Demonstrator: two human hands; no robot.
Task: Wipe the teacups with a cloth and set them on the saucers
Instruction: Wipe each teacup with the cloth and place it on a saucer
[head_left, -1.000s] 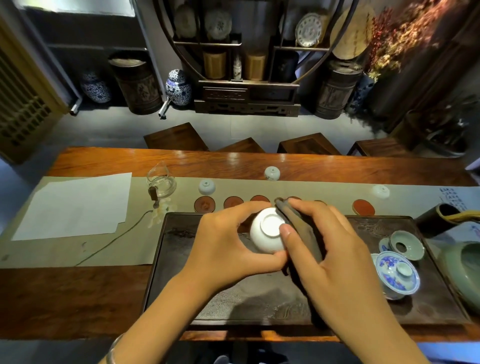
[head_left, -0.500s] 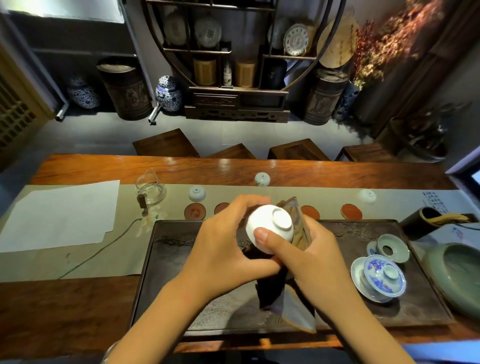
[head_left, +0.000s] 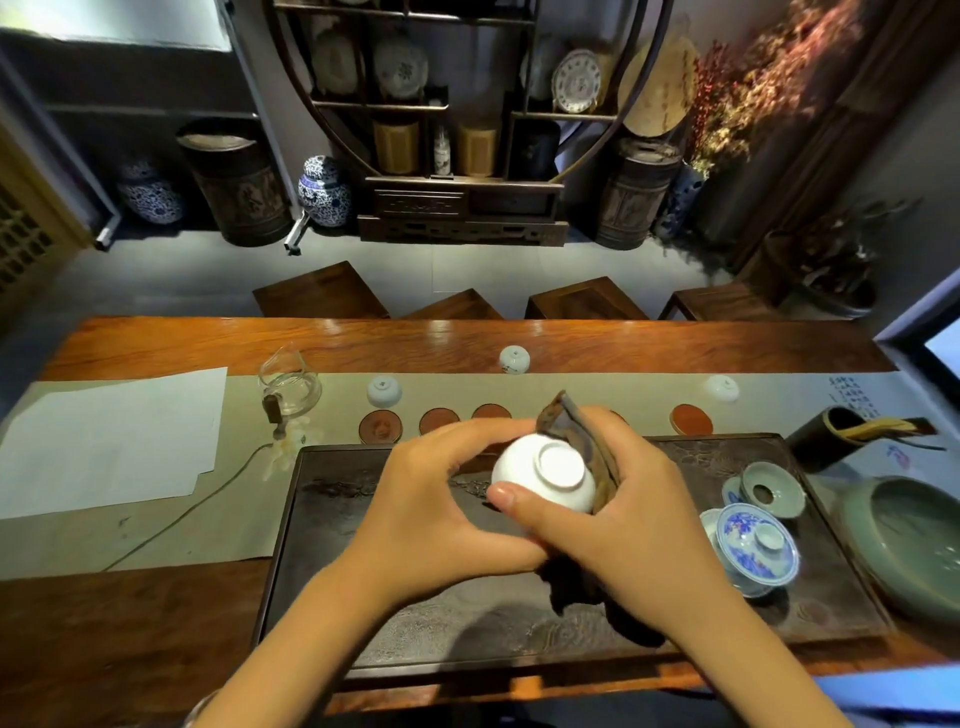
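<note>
White teacup (head_left: 545, 475), foot ring toward the camera, gripped by left hand (head_left: 441, 512); right hand (head_left: 623, 519) grips brown cloth (head_left: 571, 431) against it.

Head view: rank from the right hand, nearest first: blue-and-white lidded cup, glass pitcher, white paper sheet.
From the right hand:
1. Blue-and-white lidded cup, just to its right on the dark tray.
2. Glass pitcher, up and to the left, beyond the tray on the table runner.
3. White paper sheet, at the far left of the runner.
</note>
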